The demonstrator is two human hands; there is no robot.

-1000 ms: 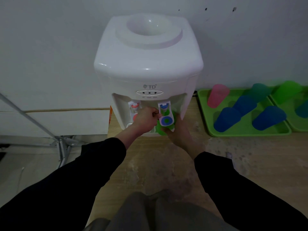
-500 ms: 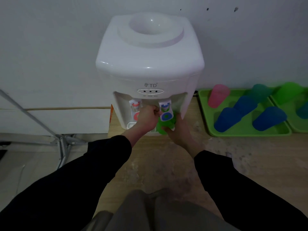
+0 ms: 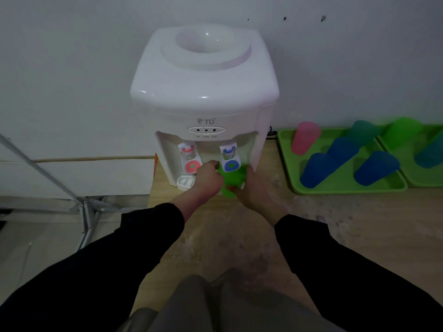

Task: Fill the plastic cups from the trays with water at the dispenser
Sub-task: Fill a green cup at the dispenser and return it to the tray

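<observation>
A white water dispenser (image 3: pixel 203 97) stands against the wall, with a red tap (image 3: pixel 190 161) and a blue tap (image 3: pixel 230 161). Just below the blue tap is a green plastic cup (image 3: pixel 233 180). My right hand (image 3: pixel 250 190) grips it from the right and underneath. My left hand (image 3: pixel 208 178) is curled into a fist against the cup's left side, below and left of the blue tap lever. I cannot see whether it grips the cup. The inside of the cup is hidden.
A green tray (image 3: pixel 347 189) to the right holds a pink cup (image 3: pixel 305 137), blue cups (image 3: pixel 318 170) and a teal cup (image 3: pixel 364 131), all upside down. A second green tray (image 3: pixel 422 182) lies further right. A metal stand (image 3: pixel 88 207) is at the left, beyond the wooden table's (image 3: pixel 239 236) edge.
My left hand has come off the blue tap lever and dropped beside the cup. The green cup and my right hand have moved down and toward me.
</observation>
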